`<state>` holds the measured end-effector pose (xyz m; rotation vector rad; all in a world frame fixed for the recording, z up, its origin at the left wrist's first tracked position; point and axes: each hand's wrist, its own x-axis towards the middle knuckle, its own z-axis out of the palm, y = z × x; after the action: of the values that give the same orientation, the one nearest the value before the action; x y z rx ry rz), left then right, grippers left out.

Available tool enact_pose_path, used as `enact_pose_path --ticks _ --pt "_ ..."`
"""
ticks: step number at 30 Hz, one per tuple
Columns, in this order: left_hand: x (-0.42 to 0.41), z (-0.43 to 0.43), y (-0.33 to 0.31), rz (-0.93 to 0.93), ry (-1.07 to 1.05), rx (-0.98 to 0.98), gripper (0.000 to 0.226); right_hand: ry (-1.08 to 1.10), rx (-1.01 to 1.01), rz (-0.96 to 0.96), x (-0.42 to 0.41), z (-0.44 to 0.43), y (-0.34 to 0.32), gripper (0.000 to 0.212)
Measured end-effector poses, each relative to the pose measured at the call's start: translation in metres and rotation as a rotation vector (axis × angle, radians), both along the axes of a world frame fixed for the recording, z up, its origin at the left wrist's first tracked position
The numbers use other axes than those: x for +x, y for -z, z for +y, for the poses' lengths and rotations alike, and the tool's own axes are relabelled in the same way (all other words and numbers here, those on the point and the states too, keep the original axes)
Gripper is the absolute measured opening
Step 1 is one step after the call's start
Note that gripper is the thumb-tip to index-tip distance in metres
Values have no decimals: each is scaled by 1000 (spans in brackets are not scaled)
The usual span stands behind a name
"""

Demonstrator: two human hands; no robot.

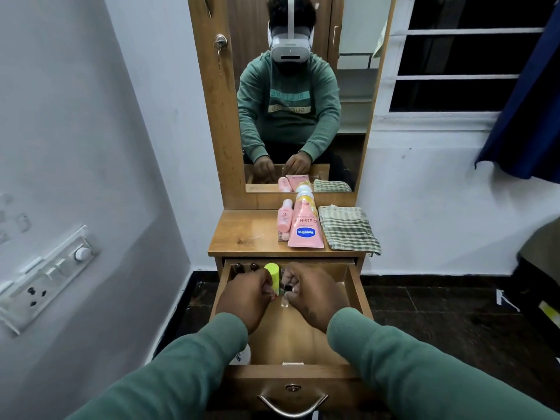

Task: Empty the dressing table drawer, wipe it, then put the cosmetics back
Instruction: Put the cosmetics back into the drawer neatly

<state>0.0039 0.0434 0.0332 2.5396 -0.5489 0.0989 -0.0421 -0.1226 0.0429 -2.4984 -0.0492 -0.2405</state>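
The wooden drawer (353, 286) of the dressing table is pulled open. Both my hands are inside it. My left hand (245, 301) grips a yellow-green capped tube (272, 275). My right hand (312, 294) pinches a small clear bottle with a black cap (286, 294). Two dark-capped items (245, 267) lie at the drawer's back left. A white item (241, 356) shows at the front left, partly hidden by my sleeve. On the tabletop (242, 234) stand a small pink bottle (285, 219) and a pink Vaseline tube (305, 225), beside a folded checked cloth (348, 228).
A mirror (291, 95) rises behind the tabletop and reflects me. A wall with a switch panel (45, 280) is close on the left. A window (454, 56) and a blue curtain (527, 101) are on the right. The drawer front has a metal handle (292, 403).
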Motion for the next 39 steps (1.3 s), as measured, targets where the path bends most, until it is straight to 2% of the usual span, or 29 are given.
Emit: enact_pose_path --ticks 4,8,13,20,30,39 --pt "10 -6 4 -127 28 185 17 46 28 28 8 -1 10 21" --pt "15 -12 8 -174 15 293 27 69 49 49 14 0 22 20" --pt "15 -13 13 -175 -36 254 26 69 43 9 19 0 27 23" --pt "17 -11 17 -157 -44 242 12 49 35 25 21 1 33 22" --pt "17 -6 23 -155 -91 149 12 38 23 53 24 2 42 21" --pt "18 -7 25 -149 -92 139 13 13 -12 42 27 3 44 19"
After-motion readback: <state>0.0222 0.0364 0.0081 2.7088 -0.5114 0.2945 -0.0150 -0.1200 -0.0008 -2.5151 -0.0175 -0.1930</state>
